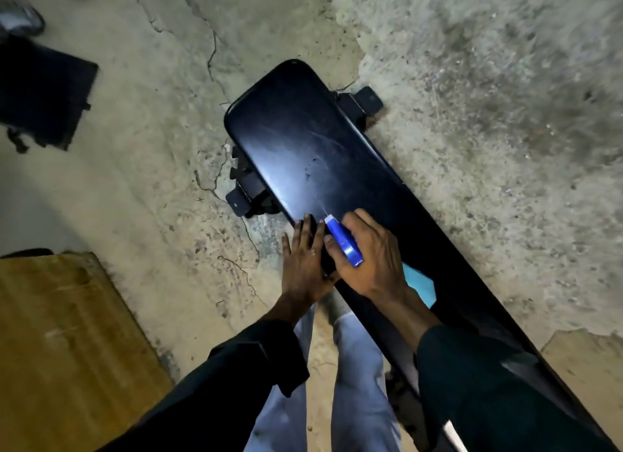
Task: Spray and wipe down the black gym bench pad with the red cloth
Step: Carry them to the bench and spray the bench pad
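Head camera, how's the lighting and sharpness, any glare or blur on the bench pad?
Head view: dim overall, with a bright glare patch on the bench pad; corners fall dark and soft, wide-angle bending at the edges; right hand and spray bottle fairly sharp.

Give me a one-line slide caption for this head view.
Right hand aims a blue spray bottle along the black bench pad; left hand rests flat on its edge.

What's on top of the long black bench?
Two hands. The left hand lies flat on the bench pad. The right hand holds a blue spray bottle; its lower part is covered. No red cloth shows.
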